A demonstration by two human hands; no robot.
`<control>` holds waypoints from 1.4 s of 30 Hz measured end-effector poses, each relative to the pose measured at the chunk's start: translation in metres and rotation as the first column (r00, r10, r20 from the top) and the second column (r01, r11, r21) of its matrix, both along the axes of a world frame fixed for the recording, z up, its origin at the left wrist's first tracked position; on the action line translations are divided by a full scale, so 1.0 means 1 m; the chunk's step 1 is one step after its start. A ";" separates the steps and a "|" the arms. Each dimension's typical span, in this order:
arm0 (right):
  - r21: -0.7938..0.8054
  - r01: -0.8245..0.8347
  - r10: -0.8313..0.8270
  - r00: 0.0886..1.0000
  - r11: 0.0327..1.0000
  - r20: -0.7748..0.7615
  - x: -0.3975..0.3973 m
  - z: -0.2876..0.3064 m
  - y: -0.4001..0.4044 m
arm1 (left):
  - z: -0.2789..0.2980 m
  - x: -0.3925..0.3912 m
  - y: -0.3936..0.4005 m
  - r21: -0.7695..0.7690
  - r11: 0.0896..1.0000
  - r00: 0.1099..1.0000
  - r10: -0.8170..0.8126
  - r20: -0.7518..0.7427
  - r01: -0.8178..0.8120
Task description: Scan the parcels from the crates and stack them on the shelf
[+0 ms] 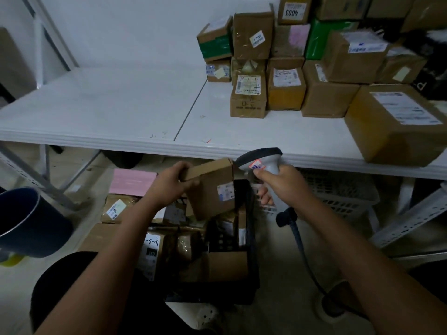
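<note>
My left hand (173,181) grips a small parcel (210,189) by its top left corner, fingers curled over the edge, holding it tilted above the black crate (250,238). The white label on its face is turned toward the scanner (262,163). My right hand (281,187) is wrapped round the scanner's grey handle, its dark head just beside the parcel's upper right corner; I cannot tell if they touch. A dark cable (300,240) hangs from the handle toward the floor.

The crate below holds more brown parcels, some with handwritten labels. A pink packet (133,181) lies on the floor behind it, and a white basket (338,192) sits under the shelf (121,112). On the white shelf, to the right, stacked boxes (285,68) stand in rows, with one large box (394,124) at the front edge. A dark bin (29,221) is at my left.
</note>
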State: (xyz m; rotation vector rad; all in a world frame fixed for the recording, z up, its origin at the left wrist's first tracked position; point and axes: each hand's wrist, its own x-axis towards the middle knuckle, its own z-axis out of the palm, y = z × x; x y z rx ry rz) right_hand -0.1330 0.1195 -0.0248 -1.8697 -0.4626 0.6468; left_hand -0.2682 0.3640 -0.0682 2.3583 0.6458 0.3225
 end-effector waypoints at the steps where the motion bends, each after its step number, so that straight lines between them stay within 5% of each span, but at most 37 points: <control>1: 0.027 0.023 -0.023 1.000 0.999 -0.001 0.001 0.005 -0.006 | -0.001 -0.003 -0.007 -0.153 0.987 0.998 0.054 0.031 -0.049; 5: 0.074 0.096 -0.096 0.995 0.993 -0.004 0.002 0.020 -0.029 | -0.006 -0.011 -0.033 -0.702 0.709 0.984 0.165 0.064 -0.073; 9: 0.111 0.151 -0.149 0.988 0.982 -0.024 -0.002 0.032 -0.049 | 0.001 -0.013 -0.063 -0.878 0.477 0.988 0.114 0.107 0.040; 13: 0.151 0.183 -0.189 0.981 0.971 0.032 0.000 0.049 -0.066 | 0.015 -0.016 -0.073 -0.927 0.359 0.980 0.116 0.160 0.109; 21: 0.274 0.189 -0.227 0.967 0.943 0.116 0.014 0.098 -0.084 | 0.052 0.011 -0.095 -0.923 0.282 0.870 0.348 0.351 0.260; 26: 0.262 0.163 -0.217 0.958 0.951 0.190 0.021 0.127 -0.086 | 0.058 0.043 -0.119 -0.880 0.401 0.856 0.330 0.398 0.254; 42: 0.203 0.162 -0.203 0.958 0.966 0.203 0.030 0.151 -0.086 | 0.057 0.077 -0.124 -0.898 0.329 0.824 0.391 0.410 0.291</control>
